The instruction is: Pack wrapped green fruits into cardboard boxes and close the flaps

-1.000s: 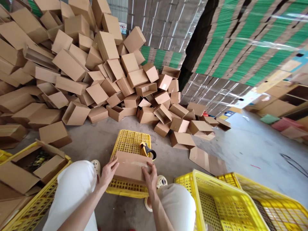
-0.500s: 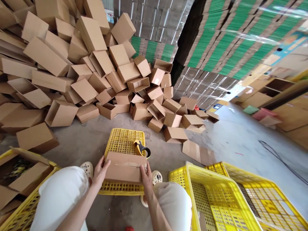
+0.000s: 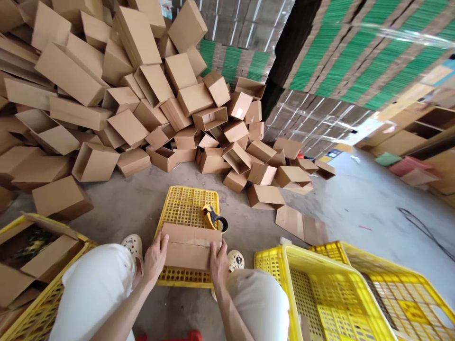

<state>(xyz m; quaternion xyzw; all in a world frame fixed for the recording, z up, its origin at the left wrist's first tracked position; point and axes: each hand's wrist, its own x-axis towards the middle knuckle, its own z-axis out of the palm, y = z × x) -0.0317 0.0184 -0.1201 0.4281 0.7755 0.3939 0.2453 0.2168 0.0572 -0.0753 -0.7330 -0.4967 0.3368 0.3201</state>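
Observation:
A small brown cardboard box [image 3: 188, 255] rests on an upturned yellow plastic crate [image 3: 183, 201] between my knees. A seam runs across its upper face. My left hand [image 3: 156, 255] grips the box's left end, and my right hand [image 3: 218, 260] holds its right end, with the thumb on top. The undersides of the fingers are partly hidden. Just beyond the box, a yellow and black tape dispenser [image 3: 213, 218] lies on the crate's right edge.
Many cardboard boxes [image 3: 128, 128] are heaped ahead and to the left. Yellow crates [image 3: 320, 284] stand at my right, and another crate [image 3: 46, 289] with an open carton is at my left. Wrapped stacks of flat cardboard [image 3: 341, 57] rise behind. A flattened piece [image 3: 298, 225] lies on the floor.
The view has shifted slightly, so the scene sits a little further right. Both hands keep hold of the box; its near face now shows more below the seam.

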